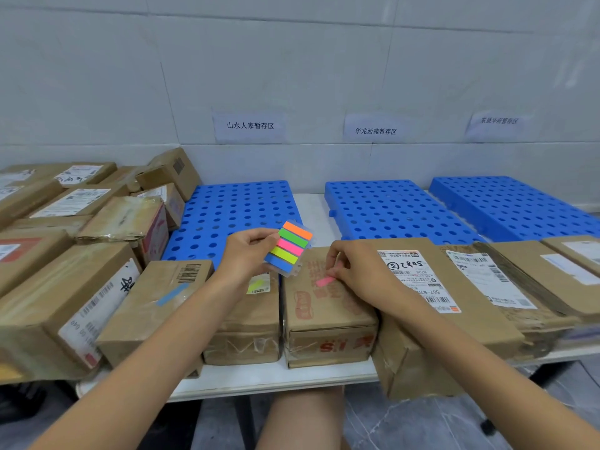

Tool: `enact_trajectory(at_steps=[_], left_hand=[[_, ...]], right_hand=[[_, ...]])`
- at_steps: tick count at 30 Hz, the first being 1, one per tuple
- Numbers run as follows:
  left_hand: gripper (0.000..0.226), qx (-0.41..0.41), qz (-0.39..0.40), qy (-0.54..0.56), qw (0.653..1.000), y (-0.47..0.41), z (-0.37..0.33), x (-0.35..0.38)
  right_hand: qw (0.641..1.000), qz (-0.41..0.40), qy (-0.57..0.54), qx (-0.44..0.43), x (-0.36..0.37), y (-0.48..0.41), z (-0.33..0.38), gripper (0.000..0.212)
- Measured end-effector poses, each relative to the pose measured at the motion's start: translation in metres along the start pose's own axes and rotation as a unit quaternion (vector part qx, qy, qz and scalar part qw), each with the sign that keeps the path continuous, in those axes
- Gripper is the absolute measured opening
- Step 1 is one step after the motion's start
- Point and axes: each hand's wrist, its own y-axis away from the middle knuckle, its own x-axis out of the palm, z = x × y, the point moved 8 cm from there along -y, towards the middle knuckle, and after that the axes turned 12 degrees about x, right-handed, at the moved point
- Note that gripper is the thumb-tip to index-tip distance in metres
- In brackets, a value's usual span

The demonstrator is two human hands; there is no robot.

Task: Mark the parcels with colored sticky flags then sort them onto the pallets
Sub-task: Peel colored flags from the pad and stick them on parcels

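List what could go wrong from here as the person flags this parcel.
1. The pink sticky flag, pinched by the right hand, lies over red print on the brown cardboard parcel; poorly pressed, it may peel off.
2. The large brown parcel with the white label juts past the white table's front edge and could tip off if nudged.
3. The left hand holds the clear multicoloured flag pad by one end; it might slip.

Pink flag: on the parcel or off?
On: the pink flag lies flat on top of the parcel, with the right hand pinching one end. Fully stuck down or not: cannot tell.
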Motion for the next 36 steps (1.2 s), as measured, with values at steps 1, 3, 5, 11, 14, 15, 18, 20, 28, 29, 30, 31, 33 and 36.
enact_trajectory(at_steps=[1,3,5,11,14,15,18,20,28,29,30,31,33,36], left_hand=[[0.017,-0.002,0.003,0.0,1.0,0.0,0.0,0.001],[0.018,-0.005,0.007,0.005,1.0,0.001,0.001,0.003],[0.018,-0.007,0.01,0.005,1.0,0.002,0.001,0.003],[0.011,-0.015,0.045,0.004,0.999,0.005,-0.001,0.01],[0.012,-0.015,0.096,0.009,0.995,0.01,-0.006,0.022],[0.013,-0.013,0.113,0.014,0.993,0.011,-0.009,0.027],[0.017,-0.006,0.134,0.038,0.99,0.013,-0.017,0.038],[0.022,-0.018,0.133,0.088,0.987,0.014,-0.019,0.043],[0.03,-0.014,0.196,0.146,0.97,0.023,-0.021,0.063],[0.03,-0.013,0.199,0.143,0.969,0.023,-0.022,0.065],[0.031,-0.015,0.201,0.143,0.969,0.023,-0.024,0.067],[0.032,-0.018,0.202,0.145,0.969,0.023,-0.025,0.068],[0.035,-0.024,0.202,0.154,0.967,0.023,-0.026,0.07],[0.038,-0.033,0.2,0.158,0.966,0.023,-0.026,0.07]], right_hand=[[1.0,-0.005,0.0,0.0,0.0,-0.001,-0.001,0.007],[0.999,-0.021,0.026,0.006,-0.001,-0.004,-0.003,0.009],[0.998,-0.027,0.052,0.014,-0.003,-0.006,-0.004,0.012],[0.988,-0.143,0.033,-0.042,-0.027,0.004,0.008,0.018],[0.983,-0.155,-0.059,-0.077,-0.041,0.014,0.023,0.016],[0.986,-0.132,-0.081,-0.068,-0.041,0.013,0.025,0.022],[0.987,-0.071,-0.14,-0.028,-0.04,0.008,0.019,0.029],[0.974,-0.078,-0.214,-0.002,-0.046,0.007,0.009,0.028],[0.965,-0.207,0.075,-0.144,-0.048,0.025,0.025,0.035],[0.957,-0.206,0.106,-0.176,-0.044,0.027,0.031,0.034],[0.949,-0.21,0.132,-0.196,-0.041,0.028,0.034,0.034],[0.943,-0.214,0.148,-0.206,-0.04,0.029,0.036,0.034],[0.942,-0.22,0.143,-0.21,-0.041,0.028,0.036,0.034],[0.941,-0.227,0.108,-0.226,-0.046,0.03,0.035,0.03]])
